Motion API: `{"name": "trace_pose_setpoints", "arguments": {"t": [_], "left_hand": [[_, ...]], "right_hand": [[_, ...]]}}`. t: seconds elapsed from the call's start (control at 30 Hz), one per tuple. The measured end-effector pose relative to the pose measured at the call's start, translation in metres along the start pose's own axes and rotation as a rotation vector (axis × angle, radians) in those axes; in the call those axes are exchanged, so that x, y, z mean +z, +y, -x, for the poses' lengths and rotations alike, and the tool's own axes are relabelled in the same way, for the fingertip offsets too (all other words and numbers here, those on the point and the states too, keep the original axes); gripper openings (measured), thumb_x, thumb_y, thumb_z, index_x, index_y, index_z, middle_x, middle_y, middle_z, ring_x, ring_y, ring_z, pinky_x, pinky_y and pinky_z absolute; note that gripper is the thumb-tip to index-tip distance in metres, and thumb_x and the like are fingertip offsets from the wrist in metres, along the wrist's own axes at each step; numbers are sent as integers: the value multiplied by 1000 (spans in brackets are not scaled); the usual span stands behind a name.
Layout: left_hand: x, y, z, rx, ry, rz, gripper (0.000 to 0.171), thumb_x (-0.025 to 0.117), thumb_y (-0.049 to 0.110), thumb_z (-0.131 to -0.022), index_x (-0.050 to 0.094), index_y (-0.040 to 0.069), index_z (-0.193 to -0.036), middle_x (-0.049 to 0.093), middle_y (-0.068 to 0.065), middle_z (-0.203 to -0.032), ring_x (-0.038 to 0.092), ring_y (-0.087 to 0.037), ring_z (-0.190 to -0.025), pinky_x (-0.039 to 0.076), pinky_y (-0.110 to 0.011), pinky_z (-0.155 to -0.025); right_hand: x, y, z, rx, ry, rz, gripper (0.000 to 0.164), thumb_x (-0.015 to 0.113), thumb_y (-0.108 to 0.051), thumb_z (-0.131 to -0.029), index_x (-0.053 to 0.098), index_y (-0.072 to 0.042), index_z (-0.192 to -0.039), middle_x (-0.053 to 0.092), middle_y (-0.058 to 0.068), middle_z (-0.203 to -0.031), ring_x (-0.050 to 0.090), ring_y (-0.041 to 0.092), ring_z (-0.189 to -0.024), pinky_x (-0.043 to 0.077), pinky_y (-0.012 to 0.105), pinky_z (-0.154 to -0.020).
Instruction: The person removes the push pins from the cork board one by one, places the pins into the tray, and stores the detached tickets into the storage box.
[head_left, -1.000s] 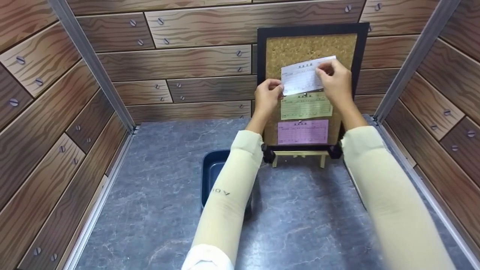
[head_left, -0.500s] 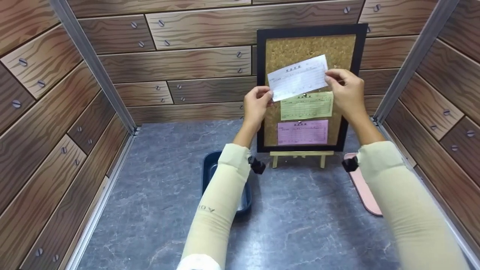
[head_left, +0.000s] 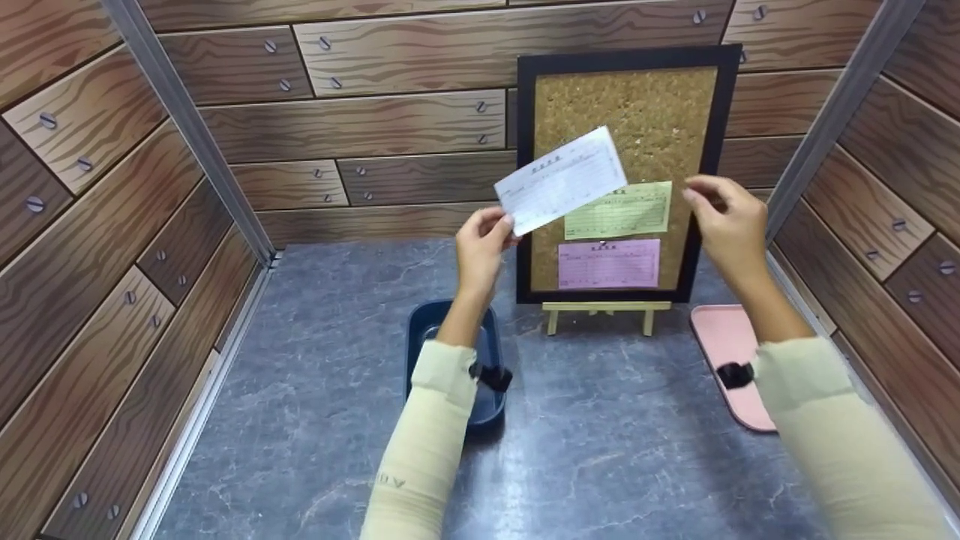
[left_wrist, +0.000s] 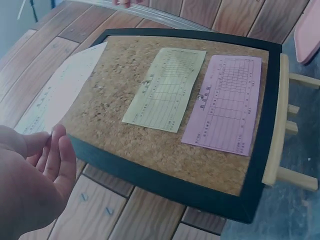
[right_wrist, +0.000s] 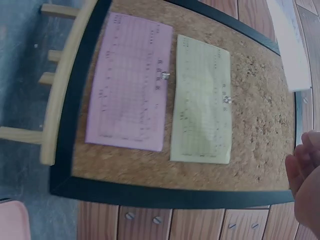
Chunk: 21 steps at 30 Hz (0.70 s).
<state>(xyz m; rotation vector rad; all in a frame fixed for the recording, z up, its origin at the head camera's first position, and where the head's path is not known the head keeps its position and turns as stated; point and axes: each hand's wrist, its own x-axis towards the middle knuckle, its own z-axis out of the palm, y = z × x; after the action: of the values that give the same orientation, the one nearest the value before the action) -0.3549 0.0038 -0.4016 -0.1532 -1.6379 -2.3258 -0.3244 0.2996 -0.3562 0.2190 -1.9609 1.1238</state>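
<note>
My left hand [head_left: 484,251] pinches a white printed slip [head_left: 559,180] by its lower left corner. The slip tilts in front of the framed corkboard [head_left: 622,101], overlapping its left edge and part of the green slip [head_left: 637,214] in the head view. Right of the board, my right hand [head_left: 731,225] is raised with thumb and forefinger tips close together; whether something tiny lies between them is hidden. The green slip and, below it, a purple slip [head_left: 609,266] are fixed to the cork, each by a small shiny pin [right_wrist: 227,100] at its top.
The corkboard stands on a small wooden easel [head_left: 606,307]. Under my left forearm lies a dark blue tray [head_left: 491,412]; a pink tray [head_left: 716,330] sits at the right, partly behind my right forearm. Wood-patterned walls [head_left: 405,124] enclose the grey marbled tabletop [head_left: 315,375].
The white slip has moved left and down off the cork in my left hand, tilting more. My right hand has let go of it and drawn away to the right and down.
</note>
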Motion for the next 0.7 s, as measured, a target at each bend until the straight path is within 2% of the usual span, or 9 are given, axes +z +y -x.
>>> {"name": "trace_pose_setpoints", "arguments": {"t": [0.1,0.23,0.43,0.7], "left_hand": [[-14,-4,13,-9,28,6,15,65,-4,-92,64,-11,-105,63,-3,-77,62,-12,-66,58,-24,-65],[-31,-10,29,-24,63,15,15,64,-4,-92,64,-11,-106,64,-5,-79,63,-13,-67,59,-25,-67],[-55,-18,52,-37,120,30,16,65,-4,-93,63,-11,-107,66,-9,-81,64,-15,-69,59,-26,-68],[-85,-31,82,-58,199,21,16,64,-4,-93,63,-12,-106,68,-13,-85,67,-18,-72,61,-30,-71]], "right_hand": [[-10,17,9,27,-1,-7,13,72,1,-90,75,6,-102,74,16,-96,58,-5,-75,44,10,-70],[-23,27,21,54,-8,-1,14,74,-5,-90,76,1,-102,75,0,-95,60,-4,-76,46,9,-71],[-37,39,41,69,-12,53,15,75,-7,-90,77,0,-103,74,-6,-94,60,-5,-80,45,9,-71],[-54,62,70,150,-13,130,15,74,-10,-91,77,-3,-104,67,-26,-90,58,-8,-81,43,8,-71]]}}
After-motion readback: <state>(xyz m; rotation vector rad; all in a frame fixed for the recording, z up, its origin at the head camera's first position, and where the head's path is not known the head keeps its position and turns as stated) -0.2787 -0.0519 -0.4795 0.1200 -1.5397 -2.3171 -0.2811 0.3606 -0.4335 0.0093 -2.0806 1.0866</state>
